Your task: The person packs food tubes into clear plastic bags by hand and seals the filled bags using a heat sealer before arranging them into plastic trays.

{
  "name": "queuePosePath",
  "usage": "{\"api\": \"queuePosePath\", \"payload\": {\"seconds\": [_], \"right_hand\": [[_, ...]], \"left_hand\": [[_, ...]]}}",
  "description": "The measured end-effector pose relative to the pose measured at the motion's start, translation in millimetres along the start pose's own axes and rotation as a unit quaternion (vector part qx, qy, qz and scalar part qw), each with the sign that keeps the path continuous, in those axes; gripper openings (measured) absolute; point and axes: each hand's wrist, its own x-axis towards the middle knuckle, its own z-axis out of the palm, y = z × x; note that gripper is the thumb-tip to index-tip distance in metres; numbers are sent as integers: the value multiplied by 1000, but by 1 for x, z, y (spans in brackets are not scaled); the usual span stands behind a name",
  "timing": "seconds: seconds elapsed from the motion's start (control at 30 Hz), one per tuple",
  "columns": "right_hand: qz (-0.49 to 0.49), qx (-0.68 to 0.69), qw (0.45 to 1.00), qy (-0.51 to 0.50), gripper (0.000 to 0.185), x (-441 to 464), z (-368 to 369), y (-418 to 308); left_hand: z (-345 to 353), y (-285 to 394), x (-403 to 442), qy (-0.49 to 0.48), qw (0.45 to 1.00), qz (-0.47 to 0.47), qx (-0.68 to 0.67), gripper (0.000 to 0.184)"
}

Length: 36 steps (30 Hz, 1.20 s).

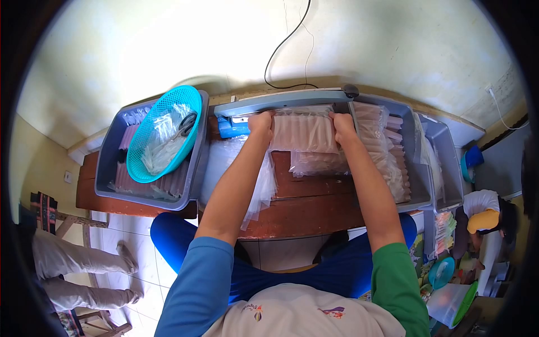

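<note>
My left hand [260, 126] and my right hand [343, 127] grip the two sides of a clear plastic pack of pinkish-brown tubes [304, 133], their fingers closed at its upper corners. The pack's upper edge lies at a long grey bar sealer [281, 103] with a dark knob at its right end. Below the pack, partly covered by it, another filled plastic pack [319, 163] rests on the brown wooden table [311, 216]. Beside my left hand is a blue part [231, 128] of the sealer. Flat clear plastic bags [238, 177] lie under my left forearm.
A grey bin [196, 163] at left holds tubes and a turquoise basket [196, 135] with plastic pieces and scissors [187, 124]. Filled packs [373, 140] sit in a grey bin [418, 180] at right. A person's legs [84, 253] are at left; another person [483, 216] is at right.
</note>
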Motion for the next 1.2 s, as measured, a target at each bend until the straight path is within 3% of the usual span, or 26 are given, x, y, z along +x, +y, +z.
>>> {"api": "queuePosePath", "payload": {"seconds": [0.13, 0.2, 0.33, 0.4, 0.53, 0.73, 0.8, 0.83, 0.9, 1.03, 1.1, 1.2], "right_hand": [[-18, -23, 1000, -1, 23, 18, 2, 4], [-26, -86, 996, -3, 23, 25, 3, 7], [-78, -162, 983, 37, 24, 28, 7, 13], [-121, -233, 964, 49, 25, -2, 8, -1], [-164, -244, 954, 62, 24, -16, 9, -5], [-157, -267, 949, 59, 27, -25, 10, -10], [-158, -280, 945, 66, 27, -26, 11, -10], [-159, -280, 945, 66, 27, -21, 10, -7], [-166, -270, 947, 57, 27, -15, 10, -3], [-146, -254, 955, 49, 27, -17, 9, -5], [-140, -261, 954, 50, 26, -20, 8, -8], [-132, -266, 953, 52, 23, -15, 7, -7]], "left_hand": [[-2, -5, 10, 41, 996, 28, 69, 29], [-4, -5, 5, -1, 998, 38, -43, 28], [-5, 1, -1, 15, 998, 32, -50, 29], [-8, 0, -1, 5, 999, 11, -38, 22], [-16, 1, 3, -55, 998, -37, 5, 9], [-25, 9, -10, -95, 992, -76, 12, 28], [-30, 13, -14, -188, 976, -109, 21, 45], [-31, 15, -16, -188, 976, -108, 21, 45], [-32, 18, -15, -232, 948, -202, 77, 52], [-35, 9, -18, -304, 930, -191, 84, 51], [-36, 3, -21, -336, 923, -184, 44, 41], [-34, 2, -20, -327, 922, -205, 41, 40]]}}
